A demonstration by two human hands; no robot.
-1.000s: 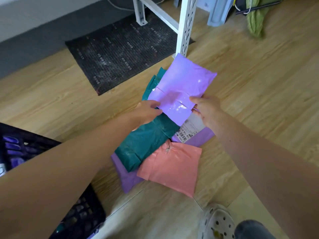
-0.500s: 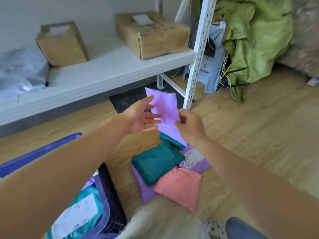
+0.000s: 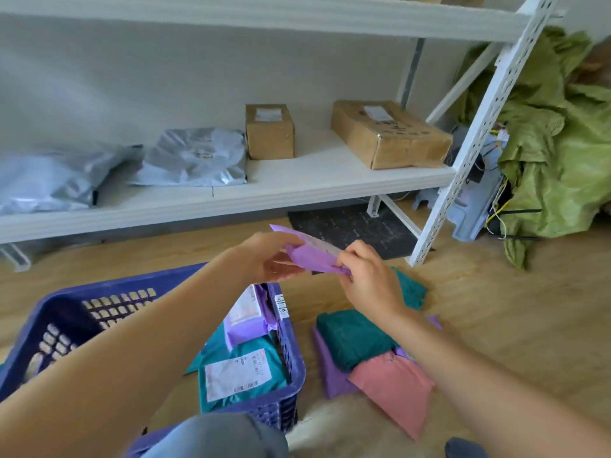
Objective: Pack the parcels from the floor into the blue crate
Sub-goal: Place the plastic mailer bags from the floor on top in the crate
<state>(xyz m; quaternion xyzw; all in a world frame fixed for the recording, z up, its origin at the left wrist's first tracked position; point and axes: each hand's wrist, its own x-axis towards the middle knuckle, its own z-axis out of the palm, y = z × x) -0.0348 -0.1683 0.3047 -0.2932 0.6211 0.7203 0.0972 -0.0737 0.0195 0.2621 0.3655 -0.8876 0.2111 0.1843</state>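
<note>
Both hands hold a flat light-purple parcel in the air above the floor, near the far right corner of the blue crate. My left hand grips its left end, and my right hand pinches its right end. Inside the crate lie teal and purple parcels with white labels. On the floor to the right of the crate sits a pile: a teal parcel, a purple one under it, and a pink one in front.
A white shelf rack stands behind, carrying two cardboard boxes and grey plastic bags. Its slanted white post meets the floor near a dark mat. A green cloth heap lies at the right.
The purple parcel has been lifted off the floor pile and carried left, towards the crate. My view has tilted up, so the shelf and the crate now show.
</note>
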